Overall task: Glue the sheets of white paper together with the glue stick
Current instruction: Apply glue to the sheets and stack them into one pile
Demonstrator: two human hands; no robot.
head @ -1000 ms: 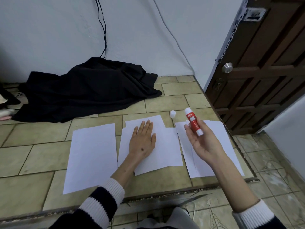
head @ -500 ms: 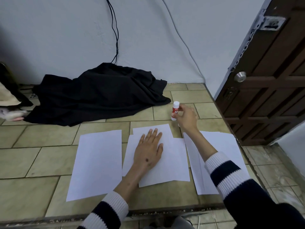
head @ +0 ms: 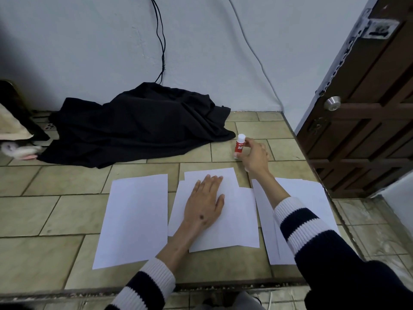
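The red glue stick (head: 239,146) with a white top stands upright on the tiled ledge, just beyond the papers. My right hand (head: 254,158) reaches forward and grips its lower part with curled fingers. My left hand (head: 205,205) lies flat, fingers straight, pressing on the middle overlapping sheets of white paper (head: 239,222). A single white sheet (head: 136,218) lies to the left. More white sheets (head: 312,195) lie to the right, partly hidden under my right forearm.
A heap of black cloth (head: 138,128) lies at the back of the tiled ledge (head: 55,211), against the wall. Cables (head: 161,41) hang down the wall. A brown wooden door (head: 366,113) stands at the right. The ledge's front edge runs just before my sleeves.
My right hand carried the glue stick from above the right sheets forward to the tiles behind the papers, where it now stands upright. My left hand stayed flat on the middle sheets.
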